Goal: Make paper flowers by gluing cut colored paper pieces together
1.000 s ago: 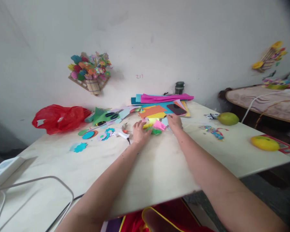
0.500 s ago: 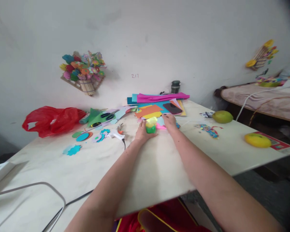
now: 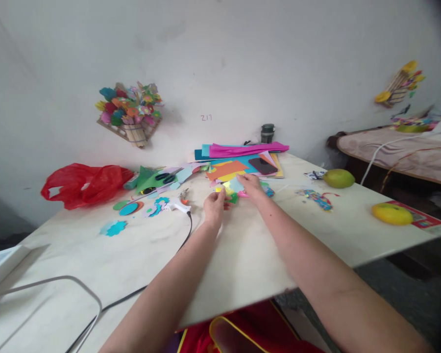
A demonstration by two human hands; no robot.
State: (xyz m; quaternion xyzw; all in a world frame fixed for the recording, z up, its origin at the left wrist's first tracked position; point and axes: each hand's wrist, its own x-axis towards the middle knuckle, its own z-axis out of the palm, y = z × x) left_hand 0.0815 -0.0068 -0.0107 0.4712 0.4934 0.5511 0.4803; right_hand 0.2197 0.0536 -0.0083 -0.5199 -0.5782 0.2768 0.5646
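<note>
Head view: a person's two bare hands meet over a pale, smooth, faintly marbled table. The right hand is narrowed, fingertips closed on a flat, matte pale blue piece. The left hand is curled, thumb and fingers close together beside a shiny, thin yellow piece; whether it grips it, I cannot tell. Just below, toward six o'clock, are a crinkly green piece and a sliver of a pink piece.

From the hands, at nine o'clock lies a hard white glue gun, with scalloped paper flowers and a round blue disc beyond it. At ten o'clock are dark-handled scissors on cut scraps and a crumpled, glossy red plastic bag. Flat coloured sheets and a dark, smooth phone lie at twelve to one o'clock, and two rounded fruits at three.

The fingers hide the edges of the small pieces, whose overlaps are blurred. The left palm is turned out of sight. A white box is cut off at the left edge, and both forearms run out of frame below.
</note>
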